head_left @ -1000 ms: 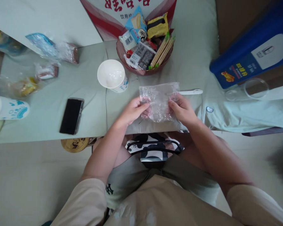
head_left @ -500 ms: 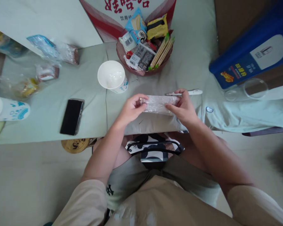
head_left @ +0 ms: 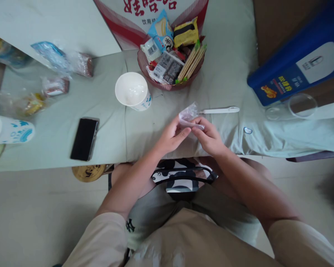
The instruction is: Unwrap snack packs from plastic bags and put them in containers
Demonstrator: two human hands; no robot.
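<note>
Between my two hands is a crinkled clear plastic wrapper (head_left: 189, 114), bent over and partly hidden by my fingers. My left hand (head_left: 172, 136) is closed on its left side, thumb pointing right. My right hand (head_left: 208, 135) pinches its lower right edge, so the fingertips of both hands nearly meet. Just beyond my right hand, a white-handled knife (head_left: 221, 110) lies on the cloth, its left end close to the wrapper. A white paper cup (head_left: 133, 92) with blue print stands up and left of my hands.
A pink glass bowl (head_left: 174, 87) of packaged snacks stands at the back. At left lie a black phone (head_left: 85, 139), a tipped paper cup (head_left: 13, 129) and plastic-wrapped food (head_left: 55, 85). A blue box (head_left: 297, 66) and a clear plastic cup (head_left: 302, 105) are at right.
The wrapper was stretched flat between my hands and is now bent over. My left hand has moved right and my right hand slightly left and down, off the knife.
</note>
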